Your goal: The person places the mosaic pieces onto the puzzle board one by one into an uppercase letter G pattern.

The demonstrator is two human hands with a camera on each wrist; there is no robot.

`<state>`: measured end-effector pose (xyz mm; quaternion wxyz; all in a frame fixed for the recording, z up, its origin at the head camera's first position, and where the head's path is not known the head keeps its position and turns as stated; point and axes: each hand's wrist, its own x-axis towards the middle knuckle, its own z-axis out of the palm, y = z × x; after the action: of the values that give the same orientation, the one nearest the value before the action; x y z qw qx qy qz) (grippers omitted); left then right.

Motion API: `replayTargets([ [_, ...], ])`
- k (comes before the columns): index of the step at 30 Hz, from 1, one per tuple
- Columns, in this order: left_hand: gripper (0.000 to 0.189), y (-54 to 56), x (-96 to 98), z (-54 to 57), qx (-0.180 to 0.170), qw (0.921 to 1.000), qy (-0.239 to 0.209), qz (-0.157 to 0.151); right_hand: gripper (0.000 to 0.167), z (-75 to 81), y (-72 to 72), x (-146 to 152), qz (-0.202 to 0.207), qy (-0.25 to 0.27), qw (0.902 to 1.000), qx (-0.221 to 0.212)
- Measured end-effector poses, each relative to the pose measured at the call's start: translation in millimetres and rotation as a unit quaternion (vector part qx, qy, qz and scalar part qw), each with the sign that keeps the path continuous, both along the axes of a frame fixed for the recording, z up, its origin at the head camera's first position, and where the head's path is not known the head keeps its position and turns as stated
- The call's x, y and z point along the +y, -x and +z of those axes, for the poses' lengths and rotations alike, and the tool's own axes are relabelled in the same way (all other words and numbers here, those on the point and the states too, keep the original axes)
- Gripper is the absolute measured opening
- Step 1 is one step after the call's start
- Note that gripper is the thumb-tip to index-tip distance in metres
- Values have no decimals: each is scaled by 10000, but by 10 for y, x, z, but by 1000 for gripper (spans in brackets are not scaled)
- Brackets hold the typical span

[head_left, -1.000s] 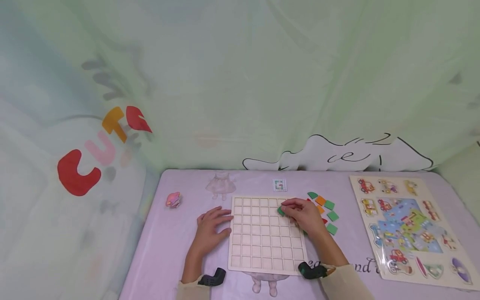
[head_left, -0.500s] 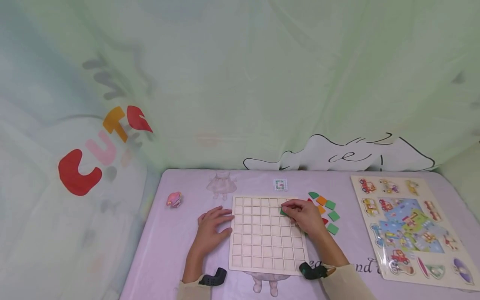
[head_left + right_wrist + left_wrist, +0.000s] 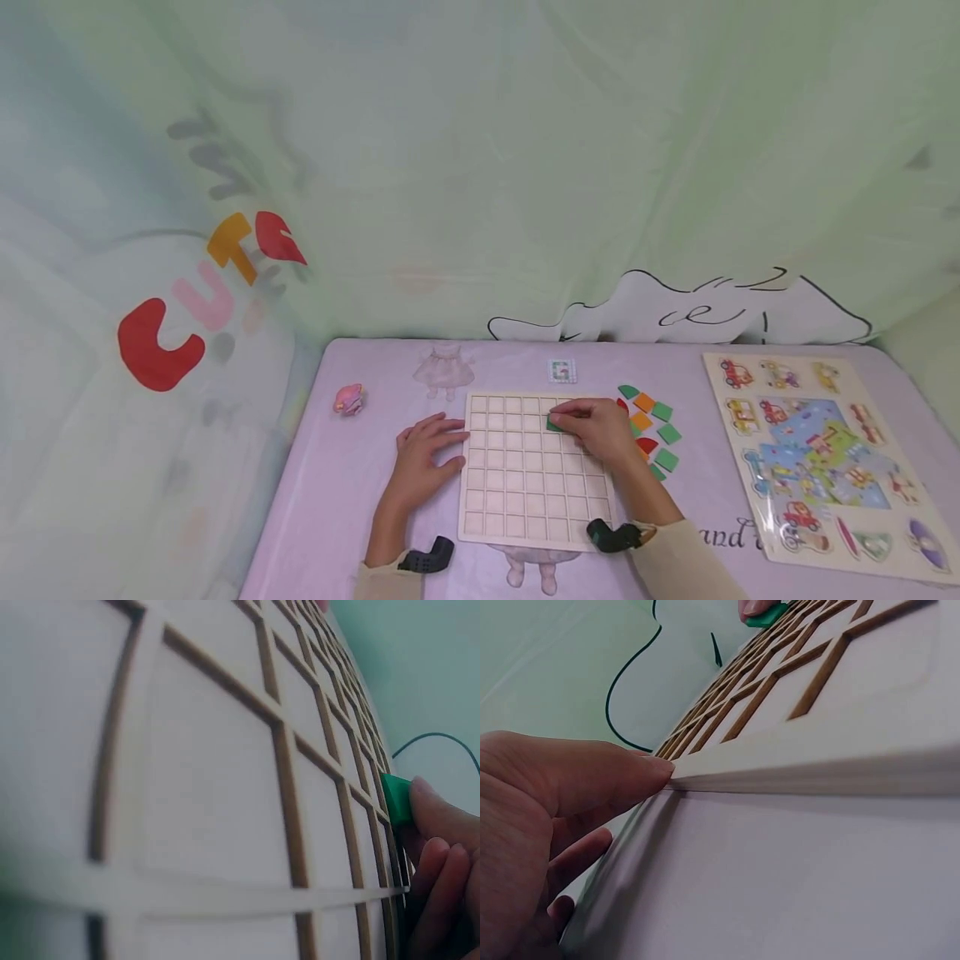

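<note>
A wooden grid board (image 3: 514, 504) with square cells lies flat on the table. My left hand (image 3: 423, 461) rests at its left side, fingers spread, and in the left wrist view a fingertip (image 3: 658, 771) touches the board's edge. Over the upper right part of the grid, my right hand (image 3: 606, 429) pinches a small green tile (image 3: 553, 422) between thumb and fingers. The right wrist view shows that green tile (image 3: 396, 798) right at the grid's ridges, its far part hidden by the thumb.
Loose green, orange and red tiles (image 3: 668, 433) lie right of the board, partly behind my right forearm. A small pattern card (image 3: 562, 371) lies beyond it. A picture puzzle board (image 3: 738, 492) takes up the right side; a pink toy (image 3: 348, 399) sits at the left.
My right hand has shifted left with the green tile by about one column, uncovering more loose tiles. The left hand stays in place at the board's edge.
</note>
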<state>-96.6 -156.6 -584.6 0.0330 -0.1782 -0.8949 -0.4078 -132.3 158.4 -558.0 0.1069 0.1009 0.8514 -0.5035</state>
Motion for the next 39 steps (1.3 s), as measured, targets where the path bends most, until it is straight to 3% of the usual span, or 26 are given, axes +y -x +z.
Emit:
replayTargets([
  [5, 36, 3, 6, -35, 56, 9999, 121, 22, 17, 10, 2, -59, 97, -378, 9991, 134],
  [18, 35, -3, -12, -46, 76, 9999, 145, 21, 15, -29, -5, -69, 399, -757, 9958, 323],
  [39, 34, 5, 2, -66, 92, 9997, 230, 76, 13, 13, 1, -54, 430, -741, 9958, 328],
])
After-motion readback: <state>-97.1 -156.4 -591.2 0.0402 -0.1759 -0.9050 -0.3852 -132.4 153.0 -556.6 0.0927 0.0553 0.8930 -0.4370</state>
